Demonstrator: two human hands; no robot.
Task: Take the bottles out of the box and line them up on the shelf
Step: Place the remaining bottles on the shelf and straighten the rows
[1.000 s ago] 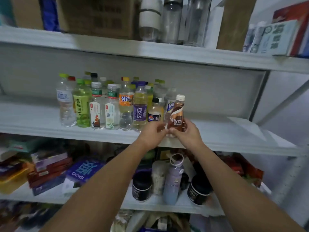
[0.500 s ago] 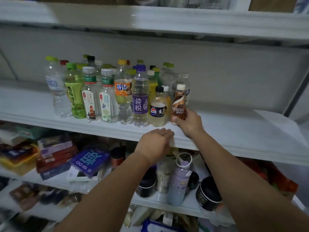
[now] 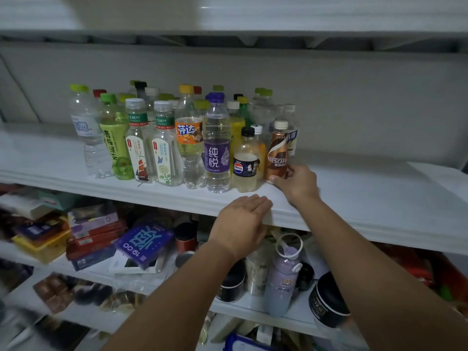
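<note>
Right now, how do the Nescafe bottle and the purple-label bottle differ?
The Nescafe bottle is shorter and brown, white-capped; the purple-label bottle is taller and clear, purple-capped. The right hand grips the Nescafe bottle, not the purple-label bottle. Both stand upright on the shelf.

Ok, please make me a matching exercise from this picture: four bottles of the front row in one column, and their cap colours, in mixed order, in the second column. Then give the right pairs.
Column one
1. Nescafe bottle
2. Pepsi-logo bottle
3. orange-label bottle
4. purple-label water bottle

Column two
A. yellow cap
B. purple cap
C. white cap
D. black cap

Right pairs: 1-C, 2-D, 3-A, 4-B.
</note>
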